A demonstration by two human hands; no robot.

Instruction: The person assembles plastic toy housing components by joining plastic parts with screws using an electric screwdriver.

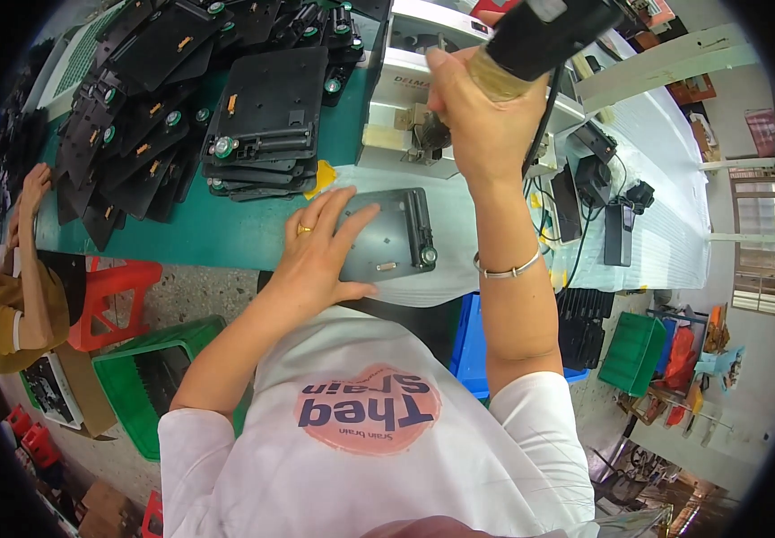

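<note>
from my end, i have the left hand (314, 247) spread over the left side of a dark plate (383, 233), fingers apart and thumb out by its near edge. that plate lies flat on a pale sheet (453, 211) at the near side of the table (168, 244), right in front of the person. i see a black bar along its right edge and a round, green-rimmed part at its near right corner. the right hand (491, 125) is wrapped around the amber grip of a black driver (553, 36), raised beyond the plate and to its right; i can't make out the driver's tip.

left of the plate and farther off, i get a stack (275, 99) of similar plates, a yellow scrap (320, 179) at its near right corner, and a loose heap (141, 121) farther left. a white box (401, 87) stands on the far side. black adapters (594, 175) lie to the right. at far left, i pick out a co-worker's hand (36, 184) by the table edge.
</note>
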